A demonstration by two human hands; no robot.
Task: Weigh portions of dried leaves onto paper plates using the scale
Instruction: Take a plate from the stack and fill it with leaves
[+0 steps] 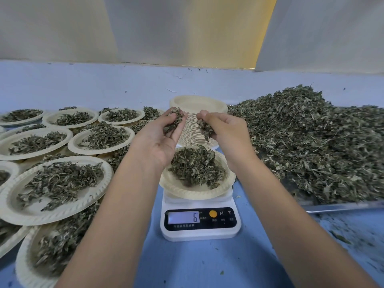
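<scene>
Nearest me, the scale [200,219] lies with its screen end toward me and its long axis running straight away; it reads 6. On it rests a round plate [178,189], with no long axis, heaped with leaves [196,166]. Above the scale, my left hand [164,138] is cupped palm up, fingers curled round a clump, and my right hand [224,132] pinches another clump between thumb and fingertips. I'd drop small bits and let the number settle. Left of the scale lie filled plates [52,183]; behind it is a stack of empty plates [197,104]; to its right, the loose pile [311,142].
</scene>
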